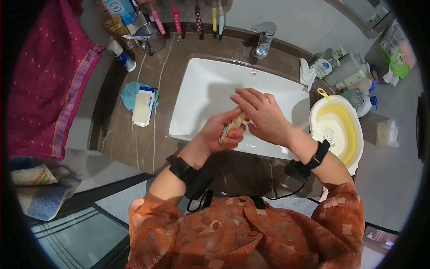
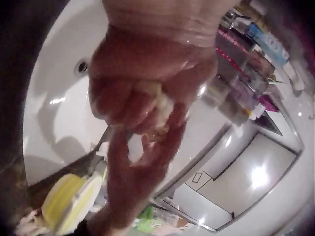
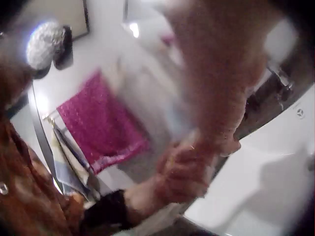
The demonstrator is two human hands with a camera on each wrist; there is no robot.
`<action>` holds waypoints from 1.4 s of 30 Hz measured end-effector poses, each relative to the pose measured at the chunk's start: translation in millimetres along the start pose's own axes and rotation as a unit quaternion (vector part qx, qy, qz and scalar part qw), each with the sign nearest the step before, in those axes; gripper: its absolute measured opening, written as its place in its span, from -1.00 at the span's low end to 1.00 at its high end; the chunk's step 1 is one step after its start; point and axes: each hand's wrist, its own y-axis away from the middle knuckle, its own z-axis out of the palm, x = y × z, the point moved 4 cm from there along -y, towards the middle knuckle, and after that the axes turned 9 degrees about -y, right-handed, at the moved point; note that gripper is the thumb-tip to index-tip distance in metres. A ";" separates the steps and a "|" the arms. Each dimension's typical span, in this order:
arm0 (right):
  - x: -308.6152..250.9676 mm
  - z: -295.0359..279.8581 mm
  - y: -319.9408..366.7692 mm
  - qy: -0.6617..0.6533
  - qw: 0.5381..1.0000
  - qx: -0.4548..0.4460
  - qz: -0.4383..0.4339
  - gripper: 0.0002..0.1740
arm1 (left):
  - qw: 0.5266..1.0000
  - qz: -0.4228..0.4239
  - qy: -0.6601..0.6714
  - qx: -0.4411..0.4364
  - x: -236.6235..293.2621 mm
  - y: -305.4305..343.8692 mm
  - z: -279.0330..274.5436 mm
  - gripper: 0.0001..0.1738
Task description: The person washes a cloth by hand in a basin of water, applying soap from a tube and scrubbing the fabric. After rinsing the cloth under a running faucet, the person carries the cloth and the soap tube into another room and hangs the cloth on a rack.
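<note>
Over the white sink (image 1: 197,80), my left hand (image 1: 219,132) grips a crumpled cream-coloured thing (image 1: 233,127) with darker marks; I cannot tell what kind it is. In the left wrist view, a pale bit of this crumpled thing (image 2: 163,110) shows between the curled fingers and thumb. My right hand (image 1: 268,114) lies close against its upper end, palm down, with its fingers stretched out across toward the left. The right wrist view is blurred, with both hands overlapping. On the counter at left, a pale soap bar (image 1: 141,107) rests on a blue-and-white wrapper.
A turquoise cloth (image 1: 129,95) lies under the wrapper. The tap (image 1: 263,40) stands behind the sink. At right are a yellow-and-white basin (image 1: 314,127) and several bottles (image 1: 327,63). A glass cup (image 1: 154,39) and a tube (image 1: 122,56) stand at back left.
</note>
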 end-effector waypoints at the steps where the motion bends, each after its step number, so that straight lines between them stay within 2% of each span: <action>1: 2.6 2.5 0.5 0.003 1.000 0.000 0.004 -0.40 | 0.994 0.004 0.047 -0.094 -1.1 -0.6 13.6 -0.60; 3: 17.8 10.4 1.1 -0.129 0.987 -0.043 0.084 -0.54 | 0.993 -0.003 0.041 -0.109 6.4 3.1 27.0 -0.68; 4: 21.6 15.0 2.1 -0.128 0.987 -0.042 0.091 -0.54 | 0.997 -0.022 -0.061 -0.032 11.1 5.1 24.7 -0.71; 5: 25.9 24.0 2.8 -0.124 0.983 -0.078 0.107 -0.61 | 0.985 -0.040 -0.164 0.044 13.2 5.1 20.2 -0.75; 6: 29.0 33.5 4.3 -0.119 0.979 -0.114 0.121 -0.68 | 0.969 -0.062 -0.212 0.108 11.2 3.5 15.2 -0.78; 7: 30.3 41.7 5.6 -0.118 0.979 -0.112 0.124 -0.68 | 0.969 -0.064 -0.214 0.105 8.1 -0.1 14.2 -0.78; 8: 33.1 54.4 7.8 -0.117 0.970 -0.151 0.148 -0.73 | 0.907 -0.075 -0.385 0.155 5.9 -3.8 5.9 -0.74; 9: 35.8 67.4 11.8 -0.117 0.960 -0.190 0.171 -0.77 | 0.813 -0.083 -0.541 0.198 2.6 -6.7 -5.2 -0.69; 10: 35.8 78.3 16.9 -0.125 0.956 -0.201 0.175 -0.80 | 0.658 0.031 -0.727 0.194 2.4 -10.8 -8.4 -0.63; 11: 38.2 89.5 22.6 -0.126 0.955 -0.201 0.177 -0.80 | 0.659 0.030 -0.727 0.193 -8.0 -12.1 -18.7 -0.63; 13: 44.3 112.6 32.8 -0.152 0.928 -0.272 0.202 -0.76 | 0.512 -0.068 -0.820 0.249 -9.4 -11.6 -9.8 -0.58; 14: 48.5 117.5 34.3 -0.221 0.915 -0.259 0.216 -0.79 | 0.519 -0.069 -0.815 0.250 -8.1 -13.3 -8.9 -0.58; 15: 52.9 115.0 32.3 -0.224 0.916 -0.259 0.209 -0.79 | 0.517 -0.071 -0.814 0.257 -5.3 -15.6 -6.8 -0.58; 17: 62.1 103.0 25.0 -0.284 0.907 -0.262 0.169 -0.68 | 0.506 -0.049 -0.818 0.270 4.3 -18.4 -3.7 -0.56; 18: 69.7 97.1 25.1 -0.309 0.891 -0.273 0.191 -0.59 | 0.506 -0.052 -0.816 0.277 8.1 -17.4 -9.4 -0.56; 19: 74.8 87.5 25.2 -0.331 0.874 -0.285 0.214 -0.49 | 0.602 0.021 -0.754 0.264 11.7 -18.9 -13.0 -0.57; 20: 70.0 56.2 20.7 -0.428 0.816 -0.277 0.273 -0.43 | 0.685 0.096 -0.679 0.245 15.6 -18.7 -13.8 -0.57; 21: 64.1 31.6 16.6 -0.518 0.743 -0.264 0.330 -0.37 | 0.685 0.098 -0.678 0.248 20.8 -13.0 -9.8 -0.57; 22: 63.7 33.9 17.7 -0.516 0.744 -0.267 0.330 -0.37 | 0.855 0.039 -0.479 0.193 18.1 -7.6 -4.1 -0.58; 23: 64.0 30.7 15.7 -0.616 0.715 -0.157 0.291 -0.36 | 0.962 -0.022 -0.244 0.119 11.0 -7.1 3.8 -0.58; 24: 66.1 22.8 15.5 -0.699 0.670 -0.042 0.245 -0.35 | 0.964 -0.017 -0.241 0.114 5.5 -10.4 6.0 -0.58; 25: 62.8 21.0 13.6 -0.693 0.675 -0.043 0.248 -0.35 | 0.998 0.021 -0.066 0.000 -3.8 -15.7 17.8 -0.59; 26: 55.8 17.5 4.1 -0.747 0.629 0.017 0.213 -0.38 | 0.985 0.055 0.112 -0.116 -8.7 -19.9 30.2 -0.58; 27: 47.8 14.3 -5.3 -0.794 0.576 0.077 0.176 -0.41 | 0.984 0.057 0.114 -0.124 -13.8 -24.5 38.9 -0.58; 28: 36.9 3.9 -14.9 -0.785 0.572 0.132 0.197 -0.57 | 0.975 0.073 0.151 -0.145 -15.4 -26.3 52.1 -0.57; 29: 39.9 -2.2 -15.8 -0.782 0.575 0.131 0.200 -0.57 | 0.965 0.088 0.187 -0.164 -13.7 -25.7 63.6 -0.56; 31: 34.6 -13.3 -25.0 -0.890 0.411 0.092 0.176 -0.78 | 0.966 0.090 0.171 -0.170 -7.5 -22.5 72.8 -0.62; 32: 33.9 -13.9 -25.1 -0.803 0.500 0.157 0.283 -0.82 | 0.988 0.071 0.082 -0.109 -4.8 -23.2 67.2 -0.68; 34: 43.2 1.8 -25.4 -0.787 0.509 0.142 0.319 -0.82 | 0.997 0.032 -0.064 0.036 -0.5 -25.3 55.2 -0.82; 35: 49.7 15.9 -22.8 -0.771 0.513 0.127 0.354 -0.82 | 0.997 0.034 -0.062 0.035 -0.3 -30.1 49.6 -0.82; 36: 55.4 32.1 -20.4 -0.756 0.516 0.149 0.375 -0.86 | 0.966 0.038 -0.221 0.125 -0.9 -37.3 30.1 -0.78; 37: 60.6 48.8 -19.8 -0.756 0.516 0.146 0.376 -0.86 | 0.902 0.038 -0.373 0.212 -1.1 -43.2 10.5 -0.74; 38: 70.8 65.5 -15.6 -0.718 0.523 0.179 0.422 -0.86 | 0.903 0.039 -0.372 0.213 -7.1 -52.2 -7.2 -0.74; 39: 80.5 81.3 -11.0 -0.678 0.528 0.212 0.465 -0.86 | 0.792 0.093 -0.542 0.267 -5.7 -59.9 -25.2 -0.70; 40: 85.8 99.1 -9.2 -0.678 0.529 0.211 0.466 -0.86 | 0.644 0.140 -0.686 0.308 -3.7 -62.3 -31.0 -0.65; 41: 92.5 114.9 -4.5 -0.646 0.542 0.239 0.481 -0.84 | 0.645 0.139 -0.685 0.308 -5.9 -62.4 -33.3 -0.65; 42: 94.7 121.9 -2.2 -0.612 0.555 0.268 0.495 -0.82 | 0.601 0.090 -0.706 0.363 -5.8 -59.4 -37.6 -0.63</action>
